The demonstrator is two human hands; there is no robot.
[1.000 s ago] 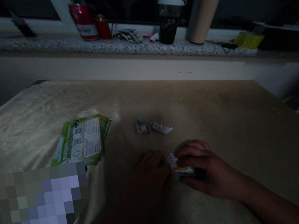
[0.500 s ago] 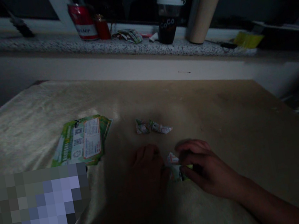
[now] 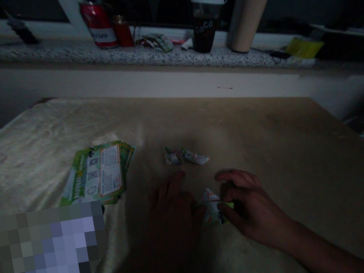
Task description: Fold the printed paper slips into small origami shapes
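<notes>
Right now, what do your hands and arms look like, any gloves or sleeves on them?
Both are bare: no gloves, rings or watch show on the left hand or the right hand. The right forearm is uncovered to the frame edge. The left arm lies in deep shadow, so a sleeve there cannot be told.

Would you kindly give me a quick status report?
Both hands, left hand and right hand, pinching folded leaflet on table. Two folded pieces beyond. Nothing obstructing.

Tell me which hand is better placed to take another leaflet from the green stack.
Left, probably. The left hand lies nearer the fanned stack of green printed leaflets, with bare tabletop between. The right hand pinches the small folded paper piece on the far side.
</notes>
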